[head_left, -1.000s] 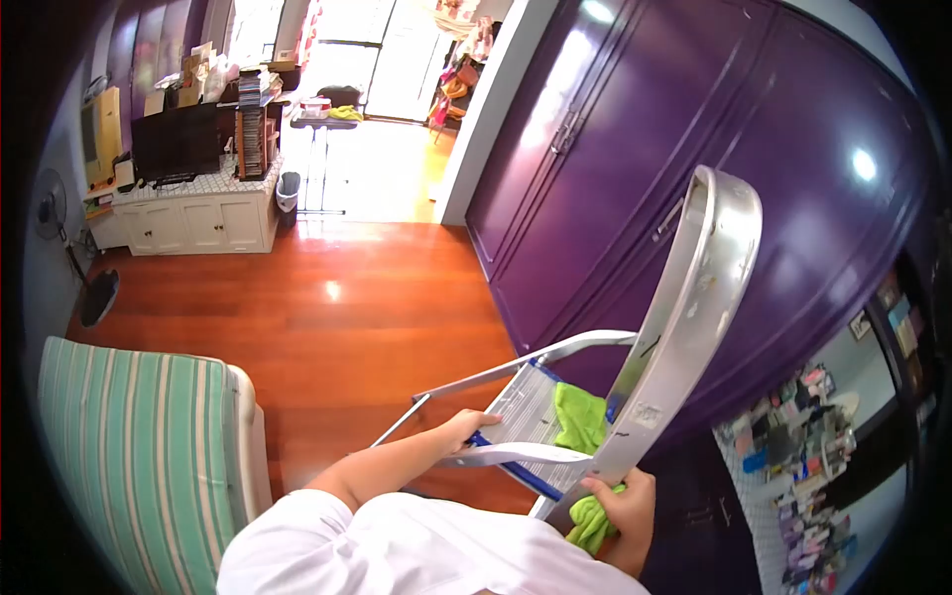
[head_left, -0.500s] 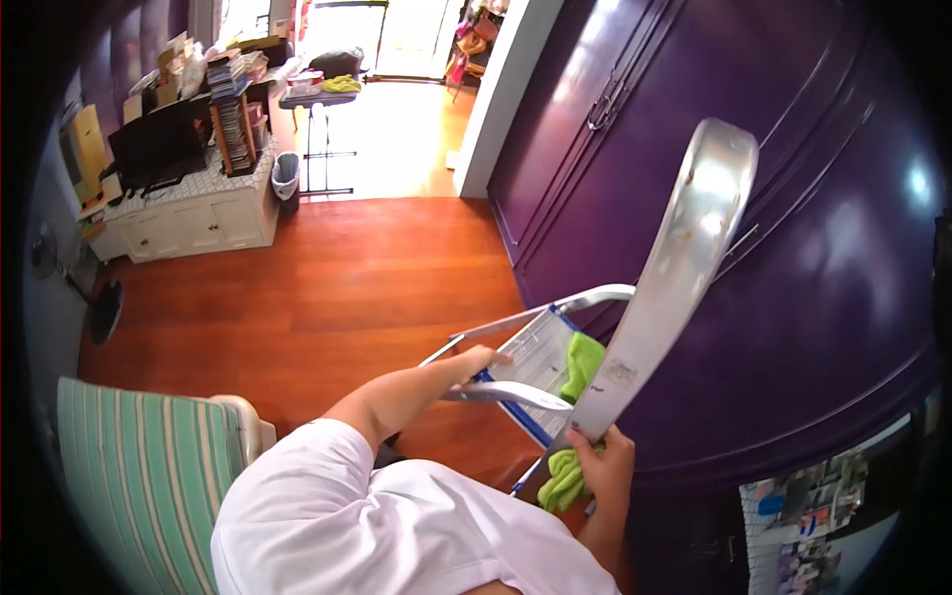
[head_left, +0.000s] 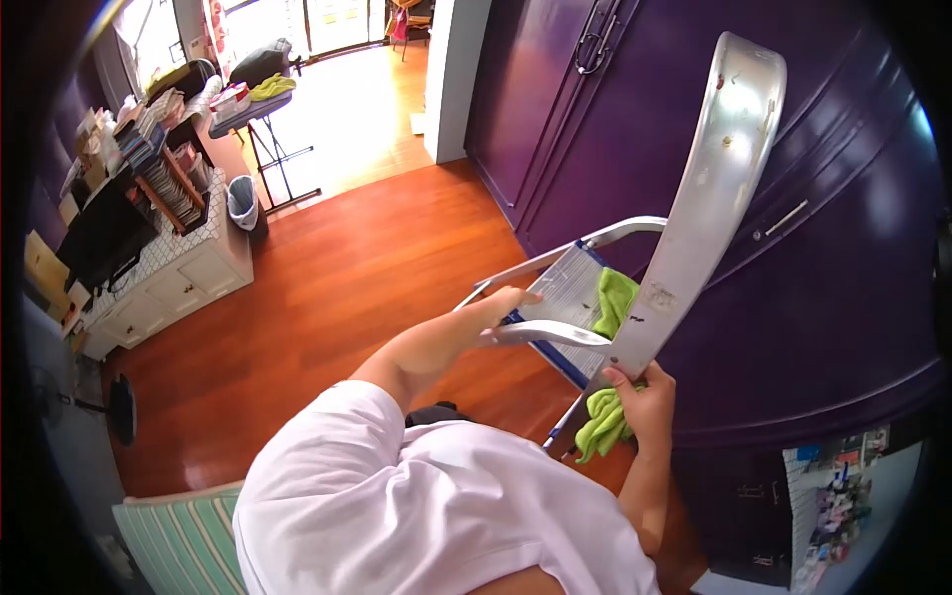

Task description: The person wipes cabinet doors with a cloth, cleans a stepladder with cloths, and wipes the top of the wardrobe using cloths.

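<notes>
A purple wardrobe [head_left: 555, 129] fills the right of the room, above a reddish wooden floor [head_left: 327, 297], with a white cabinet [head_left: 178, 288] against the far left side and a green striped seat [head_left: 183, 540] at the lower left. In front of the wardrobe is the stepladder [head_left: 709, 198], its tall metal hoop rising at a slant and its ribbed, blue-edged step [head_left: 562, 290] showing to the left of the hoop. The right hand [head_left: 650, 397] is closed on the lower part of the hoop, thumb against the metal, with a bunched green cloth [head_left: 603, 428] held in the same grasp and hanging below. The left hand [head_left: 508, 305] is partly closed over the near left corner of the step, beside the curved side rail [head_left: 550, 332]; its undersides are hidden. Smallest is the folded green rag [head_left: 615, 297], resting on the step close by the hoop
</notes>
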A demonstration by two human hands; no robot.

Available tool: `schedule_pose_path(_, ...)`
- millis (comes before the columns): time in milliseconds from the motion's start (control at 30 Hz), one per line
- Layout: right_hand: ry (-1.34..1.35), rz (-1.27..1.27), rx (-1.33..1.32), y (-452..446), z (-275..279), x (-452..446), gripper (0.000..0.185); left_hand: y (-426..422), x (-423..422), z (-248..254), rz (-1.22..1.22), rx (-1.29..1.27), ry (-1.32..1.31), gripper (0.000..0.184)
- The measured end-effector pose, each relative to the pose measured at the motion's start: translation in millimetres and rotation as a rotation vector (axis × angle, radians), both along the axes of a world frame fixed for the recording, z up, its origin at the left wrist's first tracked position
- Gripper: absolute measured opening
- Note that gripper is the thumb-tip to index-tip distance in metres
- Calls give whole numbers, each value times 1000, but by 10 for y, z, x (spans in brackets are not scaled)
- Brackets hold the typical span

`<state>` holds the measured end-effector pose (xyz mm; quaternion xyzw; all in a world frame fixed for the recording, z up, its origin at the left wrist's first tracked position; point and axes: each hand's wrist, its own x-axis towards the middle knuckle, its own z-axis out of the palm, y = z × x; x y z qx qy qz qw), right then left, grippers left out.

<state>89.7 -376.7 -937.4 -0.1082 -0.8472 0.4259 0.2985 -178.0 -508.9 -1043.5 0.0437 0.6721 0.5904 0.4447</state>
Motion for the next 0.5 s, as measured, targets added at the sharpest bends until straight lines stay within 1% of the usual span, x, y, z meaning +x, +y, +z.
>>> schedule_pose_path(33,6,-13,-7,-14,43,-146,26,5,-159,-6,-7,-6,22,38)
schedule_pose_path(100,44,-20,-8,-105,-48,-258,26,-19,-336,-144,0,-7,94,41)
schedule_pose_path(133,51,-17,4,-130,-84,-301,27,-67,-258,32,30,-64,187,43)
schedule_pose_path(167,59,-17,14,-141,-120,-312,27,-23,-374,-93,23,-69,198,44)
schedule_pose_path(200,65,-24,22,-156,-156,-297,28,-2,-415,-105,7,-76,208,44)
schedule_pose_path(233,51,-20,16,-180,-157,-267,29,1,-419,-120,-18,-84,216,44)
schedule_pose_path(267,35,-23,8,-176,-56,-208,31,6,-373,-68,-6,1,109,43)
schedule_pose_path(300,24,-28,-2,-182,-59,-187,32,58,-491,-194,-30,64,94,39)
schedule_pose_path(333,35,-16,130,-119,-160,-139,36,104,-582,-315,-42,86,94,38)
schedule_pose_path(367,98,-43,60,-138,-240,-122,35,81,-626,-291,-48,108,97,37)
schedule_pose_path(433,214,-85,-78,-182,-428,-31,35,95,-726,-422,-61,114,91,37)
schedule_pose_path(467,280,-79,-169,-182,-595,15,31,99,-767,-475,-66,119,87,37)
schedule_pose_path(500,290,-81,-234,-136,-737,59,30,82,-753,-417,-86,102,116,38)
